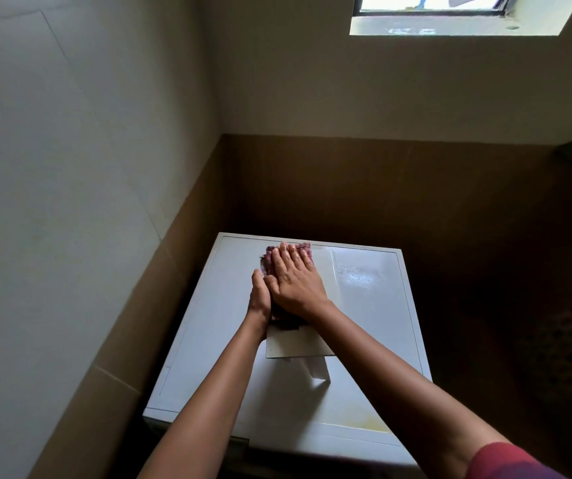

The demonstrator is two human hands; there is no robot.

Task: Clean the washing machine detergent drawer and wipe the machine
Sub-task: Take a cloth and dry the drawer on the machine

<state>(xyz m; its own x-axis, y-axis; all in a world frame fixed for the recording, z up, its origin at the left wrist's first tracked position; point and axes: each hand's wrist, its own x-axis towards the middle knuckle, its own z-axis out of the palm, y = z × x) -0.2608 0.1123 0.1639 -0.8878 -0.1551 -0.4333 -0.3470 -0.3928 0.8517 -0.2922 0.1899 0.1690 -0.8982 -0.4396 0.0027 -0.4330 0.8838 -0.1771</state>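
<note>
The white washing machine (229,340) stands in a corner, and I see its top from above. A white detergent drawer (298,344) lies lengthwise on that top, with a white piece (317,369) sticking out at its near end. A reddish-purple cloth (270,258) is spread over the drawer's far part. My right hand (295,280) presses flat on the cloth, fingers together and pointing away from me. My left hand (259,300) stands edge-on against the drawer's left side, holding it. Most of the cloth and the drawer's inside are hidden under my hands.
A wet, shiny patch (357,274) shows on the machine top, right of the drawer. Walls close in at the left (70,202) and behind (381,188), brown-tiled below. A window (433,8) sits high at the back. Dark floor (519,305) lies to the right.
</note>
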